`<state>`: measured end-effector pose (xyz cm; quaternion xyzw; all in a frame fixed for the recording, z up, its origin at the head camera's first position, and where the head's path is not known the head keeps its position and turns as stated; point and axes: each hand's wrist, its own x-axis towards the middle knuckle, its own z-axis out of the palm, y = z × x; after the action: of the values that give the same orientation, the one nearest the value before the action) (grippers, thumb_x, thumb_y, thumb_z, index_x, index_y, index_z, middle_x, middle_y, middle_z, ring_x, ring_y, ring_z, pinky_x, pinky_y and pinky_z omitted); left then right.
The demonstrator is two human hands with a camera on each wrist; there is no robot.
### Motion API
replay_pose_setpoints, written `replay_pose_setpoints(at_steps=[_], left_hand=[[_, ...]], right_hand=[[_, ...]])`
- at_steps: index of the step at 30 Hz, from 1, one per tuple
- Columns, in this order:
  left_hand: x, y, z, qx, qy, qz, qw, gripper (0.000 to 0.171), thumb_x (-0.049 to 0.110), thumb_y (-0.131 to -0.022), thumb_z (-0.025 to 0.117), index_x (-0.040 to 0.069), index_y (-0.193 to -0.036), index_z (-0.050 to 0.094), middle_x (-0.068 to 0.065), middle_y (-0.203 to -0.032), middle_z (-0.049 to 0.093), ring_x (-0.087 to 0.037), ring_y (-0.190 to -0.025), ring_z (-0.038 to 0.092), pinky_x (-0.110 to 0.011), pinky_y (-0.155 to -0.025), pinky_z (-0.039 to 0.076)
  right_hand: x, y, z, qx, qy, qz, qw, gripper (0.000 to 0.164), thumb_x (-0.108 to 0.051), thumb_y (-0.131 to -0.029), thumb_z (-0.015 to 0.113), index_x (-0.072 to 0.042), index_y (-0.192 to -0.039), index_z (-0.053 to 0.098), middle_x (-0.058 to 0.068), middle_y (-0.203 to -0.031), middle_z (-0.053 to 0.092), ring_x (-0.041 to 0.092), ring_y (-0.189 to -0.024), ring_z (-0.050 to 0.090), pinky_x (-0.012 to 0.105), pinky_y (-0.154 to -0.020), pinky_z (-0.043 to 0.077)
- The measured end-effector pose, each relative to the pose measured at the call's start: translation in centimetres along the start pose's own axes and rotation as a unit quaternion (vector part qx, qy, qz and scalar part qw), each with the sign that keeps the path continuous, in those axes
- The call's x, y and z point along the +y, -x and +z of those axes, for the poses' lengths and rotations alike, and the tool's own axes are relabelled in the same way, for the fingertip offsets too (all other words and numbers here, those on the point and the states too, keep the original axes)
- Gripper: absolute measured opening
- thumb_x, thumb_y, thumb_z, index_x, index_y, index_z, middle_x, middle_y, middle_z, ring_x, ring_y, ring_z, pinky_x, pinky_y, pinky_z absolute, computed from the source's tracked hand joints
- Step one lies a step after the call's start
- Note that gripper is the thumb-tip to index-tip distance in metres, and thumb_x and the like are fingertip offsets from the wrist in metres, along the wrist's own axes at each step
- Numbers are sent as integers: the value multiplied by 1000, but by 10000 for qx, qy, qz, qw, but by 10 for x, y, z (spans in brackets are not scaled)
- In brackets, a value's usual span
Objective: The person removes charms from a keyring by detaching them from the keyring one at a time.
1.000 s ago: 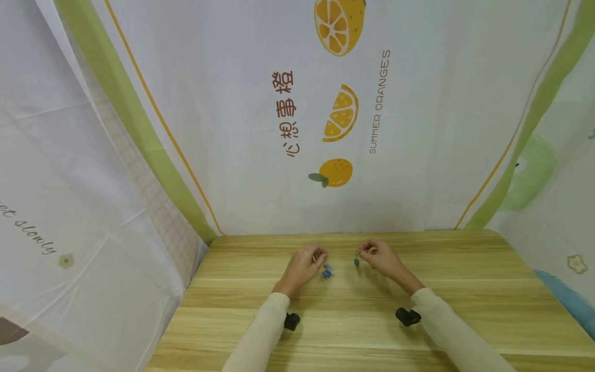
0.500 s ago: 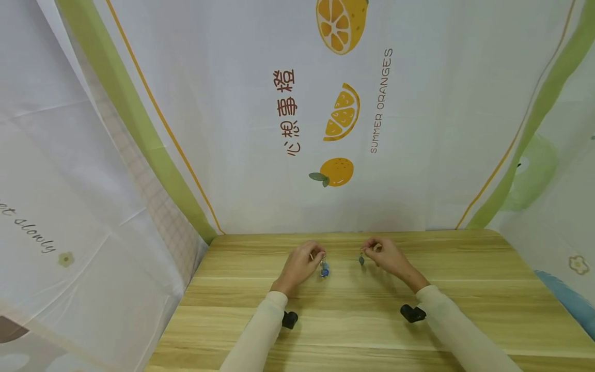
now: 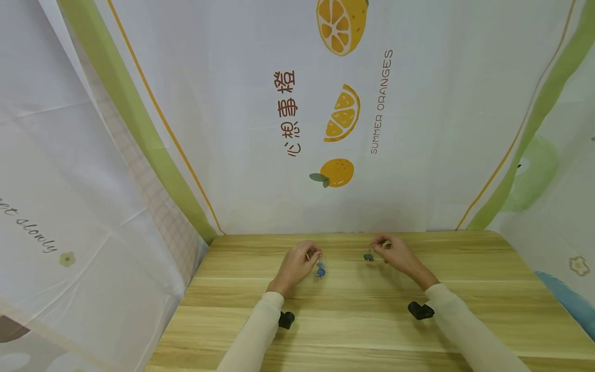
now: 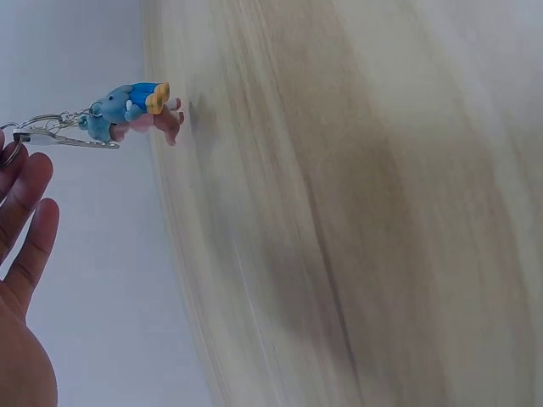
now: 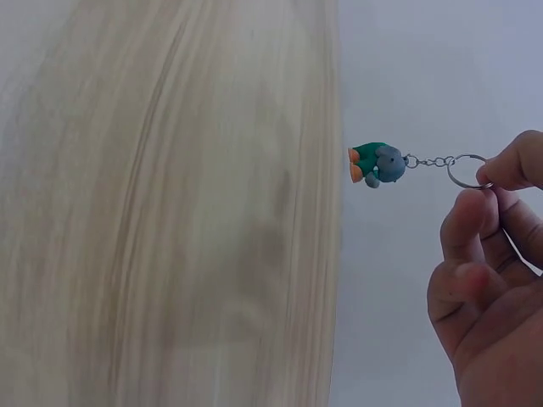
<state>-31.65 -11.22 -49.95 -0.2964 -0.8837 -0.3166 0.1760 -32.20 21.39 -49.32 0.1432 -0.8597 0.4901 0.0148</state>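
In the head view my left hand (image 3: 293,266) holds a bunch of keychains over the far half of the table. From it hang a light blue figurine (image 4: 127,102) in blue clothes with yellow feet and, partly behind it, a pinkish-brown figurine (image 4: 167,123). Metal rings and a flat silver piece join them near the fingers, and part of that grip is cut off by the left wrist frame. My right hand (image 3: 398,256) pinches the metal ring (image 5: 465,174) of another keychain. A grey-headed figurine (image 5: 377,163) in green dangles from its short chain, apart from the left bunch.
The wood-grain table (image 3: 353,330) ends at the back against a white cloth (image 3: 241,129) printed with oranges. More cloth (image 3: 93,206) hangs at the left side. A black camera mount (image 3: 420,311) sits at the right wrist, another (image 3: 286,320) at the left.
My hands have drawn apart: the right has shifted right with its keychain, the left slightly left with its bunch. The right figurine has turned, showing more green. Both grips stay.
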Motion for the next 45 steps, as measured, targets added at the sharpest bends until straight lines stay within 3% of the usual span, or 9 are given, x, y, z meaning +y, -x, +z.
replay_pose_setpoints(at_steps=[5,16,31,45], left_hand=[[-2,0,-3,68,99,86,9999,11,14,-106,68,6,-110,75,-1,-97,75,-10,-82,68,-23,-73,59],[-4,0,-6,178,61,54,9998,8,13,-105,69,9,-107,75,-1,-94,75,-9,-80,67,-22,-71,58],[-8,2,-9,85,84,-156,9998,9,14,-106,68,8,-108,76,0,-96,74,-9,-82,66,-23,-73,58],[-9,4,-11,112,68,-184,9997,7,14,-106,69,10,-108,75,1,-96,73,-8,-82,65,-22,-73,58]], right_hand=[[3,1,-6,140,117,-41,9998,23,-14,-108,63,4,-120,68,19,-112,71,18,-66,59,28,-56,51],[7,4,-18,188,131,-73,9997,26,-15,-108,63,6,-122,67,22,-117,71,10,-61,54,29,-55,49],[14,7,-34,355,323,44,9988,27,-17,-110,60,4,-125,66,22,-120,67,23,-68,61,36,-61,55],[32,9,-44,526,490,59,9974,26,-19,-109,62,4,-121,67,19,-109,68,16,-62,59,30,-54,49]])
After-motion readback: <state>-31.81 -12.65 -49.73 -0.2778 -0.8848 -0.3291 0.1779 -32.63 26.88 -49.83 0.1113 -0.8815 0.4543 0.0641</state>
